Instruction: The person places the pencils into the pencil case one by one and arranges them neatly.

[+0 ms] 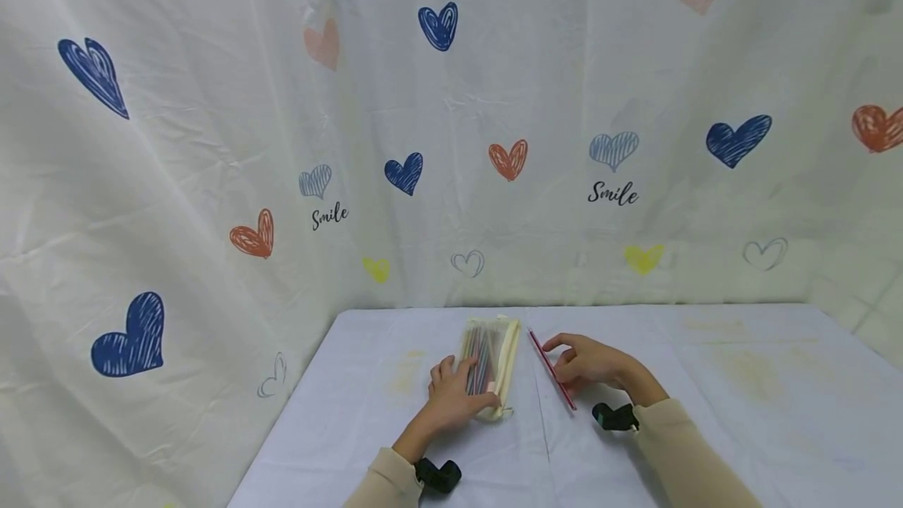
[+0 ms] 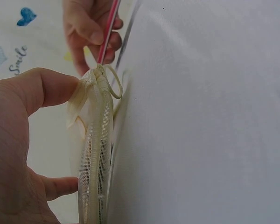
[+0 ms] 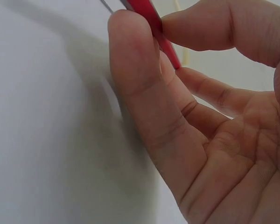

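Note:
A cream mesh pencil pouch (image 1: pixel 506 363) lies on the table, with several slim pencils (image 1: pixel 480 359) showing through it. My left hand (image 1: pixel 450 400) rests over its left side, fingers spread. In the left wrist view the thumb touches the zipped end of the pouch (image 2: pixel 94 135), near a small cord loop (image 2: pixel 115 84), and another finger touches farther along. To the right of the pouch, my right hand (image 1: pixel 589 359) pinches a red pencil (image 1: pixel 553 371) with a pale stripe. Seen from the right wrist, thumb and fingers hold the red pencil (image 3: pixel 147 11) near one end.
A white cloth covers the table (image 1: pixel 705 429), with faint yellowish marks and a crease between the hands. Behind it hangs a white curtain (image 1: pixel 550 69) printed with hearts and the word Smile. Small black devices (image 1: pixel 439 477) sit on both wrists.

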Action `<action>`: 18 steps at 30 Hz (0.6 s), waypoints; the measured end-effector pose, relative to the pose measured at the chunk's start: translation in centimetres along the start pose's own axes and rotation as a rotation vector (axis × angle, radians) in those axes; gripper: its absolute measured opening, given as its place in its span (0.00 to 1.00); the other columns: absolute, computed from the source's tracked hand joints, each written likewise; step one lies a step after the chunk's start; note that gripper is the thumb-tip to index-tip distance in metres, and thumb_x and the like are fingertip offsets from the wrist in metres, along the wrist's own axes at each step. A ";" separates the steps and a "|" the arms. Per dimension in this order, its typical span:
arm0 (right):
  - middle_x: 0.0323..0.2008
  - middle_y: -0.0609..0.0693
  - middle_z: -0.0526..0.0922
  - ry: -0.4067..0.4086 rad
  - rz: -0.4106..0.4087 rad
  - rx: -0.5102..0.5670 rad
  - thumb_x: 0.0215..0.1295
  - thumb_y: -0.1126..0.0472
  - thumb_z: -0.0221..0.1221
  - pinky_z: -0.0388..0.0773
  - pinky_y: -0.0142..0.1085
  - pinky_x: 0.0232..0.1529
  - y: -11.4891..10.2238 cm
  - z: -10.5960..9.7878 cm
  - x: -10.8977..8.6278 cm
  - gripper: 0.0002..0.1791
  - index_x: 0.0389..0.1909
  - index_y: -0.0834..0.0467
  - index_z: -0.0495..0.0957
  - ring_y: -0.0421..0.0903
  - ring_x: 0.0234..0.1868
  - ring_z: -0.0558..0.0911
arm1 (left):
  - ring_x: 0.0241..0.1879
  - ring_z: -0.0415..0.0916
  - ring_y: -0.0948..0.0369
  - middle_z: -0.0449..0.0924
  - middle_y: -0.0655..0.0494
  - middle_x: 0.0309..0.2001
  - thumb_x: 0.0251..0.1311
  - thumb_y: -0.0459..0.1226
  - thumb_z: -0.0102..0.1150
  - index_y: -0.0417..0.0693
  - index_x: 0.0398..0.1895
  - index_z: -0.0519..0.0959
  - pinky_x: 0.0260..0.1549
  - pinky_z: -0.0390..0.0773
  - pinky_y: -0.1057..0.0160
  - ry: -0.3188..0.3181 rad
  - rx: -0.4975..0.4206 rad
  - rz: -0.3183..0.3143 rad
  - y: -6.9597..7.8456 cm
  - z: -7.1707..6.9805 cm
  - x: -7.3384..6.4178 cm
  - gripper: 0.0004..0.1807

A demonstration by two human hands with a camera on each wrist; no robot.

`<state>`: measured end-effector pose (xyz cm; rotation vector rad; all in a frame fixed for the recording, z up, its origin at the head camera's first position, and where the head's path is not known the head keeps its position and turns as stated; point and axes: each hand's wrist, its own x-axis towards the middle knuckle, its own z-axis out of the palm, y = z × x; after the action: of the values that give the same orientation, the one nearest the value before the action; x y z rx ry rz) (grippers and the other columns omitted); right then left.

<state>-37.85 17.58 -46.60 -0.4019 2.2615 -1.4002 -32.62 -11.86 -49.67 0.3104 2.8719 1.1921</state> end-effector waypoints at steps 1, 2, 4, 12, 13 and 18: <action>0.35 0.53 0.80 -0.009 -0.007 0.004 0.62 0.67 0.63 0.84 0.38 0.36 0.0 0.2 0.0 0.32 0.67 0.65 0.66 0.46 0.32 0.81 | 0.75 0.44 0.37 0.48 0.31 0.77 0.48 0.58 0.70 0.51 0.76 0.65 0.68 0.50 0.28 0.001 0.001 -0.001 0.0 0.0 0.0 0.51; 0.35 0.53 0.80 -0.015 -0.014 0.008 0.62 0.67 0.63 0.84 0.38 0.36 -0.1 0.3 0.0 0.32 0.67 0.66 0.66 0.47 0.32 0.81 | 0.75 0.44 0.37 0.48 0.31 0.77 0.48 0.58 0.70 0.51 0.76 0.65 0.68 0.50 0.28 0.001 0.001 -0.001 0.0 0.0 0.0 0.51; 0.35 0.53 0.80 -0.025 -0.022 0.018 0.62 0.67 0.63 0.84 0.38 0.36 -0.1 0.6 0.2 0.32 0.67 0.66 0.66 0.47 0.32 0.81 | 0.75 0.44 0.37 0.48 0.31 0.77 0.48 0.58 0.71 0.50 0.76 0.65 0.68 0.50 0.28 0.002 0.002 -0.002 0.1 0.0 0.0 0.51; 0.34 0.52 0.78 -0.028 -0.050 0.044 0.62 0.68 0.62 0.83 0.38 0.34 -0.3 1.8 0.7 0.33 0.68 0.67 0.65 0.46 0.31 0.80 | 0.75 0.45 0.38 0.49 0.32 0.77 0.48 0.58 0.70 0.51 0.76 0.65 0.68 0.52 0.29 0.001 0.016 -0.006 0.0 0.1 0.1 0.51; 0.34 0.52 0.78 -0.025 -0.054 0.049 0.62 0.68 0.62 0.83 0.38 0.34 -0.3 1.9 0.7 0.33 0.68 0.67 0.65 0.46 0.30 0.80 | 0.75 0.45 0.38 0.49 0.32 0.77 0.48 0.58 0.70 0.51 0.76 0.65 0.68 0.52 0.29 0.001 0.017 -0.007 0.0 0.1 0.1 0.51; 0.34 0.53 0.79 -0.012 -0.066 0.065 0.61 0.69 0.62 0.84 0.39 0.34 -0.6 2.5 1.0 0.33 0.67 0.67 0.65 0.46 0.31 0.80 | 0.75 0.45 0.38 0.49 0.32 0.77 0.47 0.58 0.70 0.51 0.76 0.65 0.68 0.52 0.29 0.004 0.014 -0.014 0.0 0.1 0.1 0.51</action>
<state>-37.41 14.95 -47.27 -0.4666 2.2045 -1.4960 -32.72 -11.74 -49.70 0.2874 2.8826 1.1721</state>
